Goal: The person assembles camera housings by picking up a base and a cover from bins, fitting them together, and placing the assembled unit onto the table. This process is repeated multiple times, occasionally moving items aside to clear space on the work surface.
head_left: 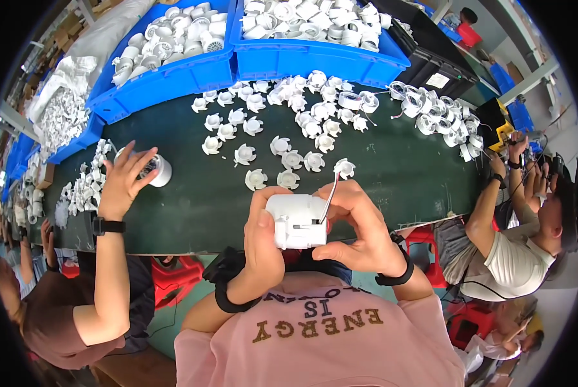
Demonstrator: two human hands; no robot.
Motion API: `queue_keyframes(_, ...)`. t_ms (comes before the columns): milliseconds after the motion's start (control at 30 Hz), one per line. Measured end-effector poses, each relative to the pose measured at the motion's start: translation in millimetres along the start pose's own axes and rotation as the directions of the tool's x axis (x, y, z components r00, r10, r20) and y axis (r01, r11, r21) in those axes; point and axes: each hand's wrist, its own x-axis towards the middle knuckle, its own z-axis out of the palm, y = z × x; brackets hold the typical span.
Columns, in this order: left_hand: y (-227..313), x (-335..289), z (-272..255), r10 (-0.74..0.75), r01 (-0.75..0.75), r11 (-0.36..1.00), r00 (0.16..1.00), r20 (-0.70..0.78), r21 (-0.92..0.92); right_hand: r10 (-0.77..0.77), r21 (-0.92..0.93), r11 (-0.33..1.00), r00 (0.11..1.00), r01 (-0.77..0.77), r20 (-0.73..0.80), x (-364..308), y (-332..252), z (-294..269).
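Over the table's near edge I hold a white cylindrical plastic housing [289, 216] between both hands. My left hand [263, 242] is closed around its left side, thumb against the near face. On the other side, my right hand [363, 226] grips the housing's right edge, beside a slotted opening. A thin grey wire [332, 192] sticks up out of the housing by the right fingers. What lies inside the housing is hidden from this view. Just beyond my hands lie several white finned plastic pieces, the nearest being one finned piece [288, 178] and another finned piece [344, 168].
A co-worker's hand [122, 177] at the left touches a white cup-shaped housing [162, 171]. Blue bins [166, 84] of white parts stand at the back, beside a black crate [431, 68]. Ring-shaped parts with wires [440, 119] are heaped at right on the green table [192, 213].
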Motion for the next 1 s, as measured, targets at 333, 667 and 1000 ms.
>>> queue_keyframes(333, 10, -7, 0, -0.024, 0.024, 1.000, 1.000, -0.008, 0.019, -0.110, -0.221, 0.969, 0.994, 0.106, -0.003, 6, -13, 15)
queue_keyframes(667, -10, 23, -13, -0.098, 0.102, 0.979, 0.995, 0.032, -0.177, 0.093, -0.329, 0.928, 0.965, -0.173, -0.246, 11, 15, 5)
queue_keyframes(1000, -1, 40, -98, -0.129, 0.183, 0.954, 0.966, -0.225, 0.239, -0.070, -0.879, 0.475, 0.994, -0.045, -0.089, 68, 111, -139)
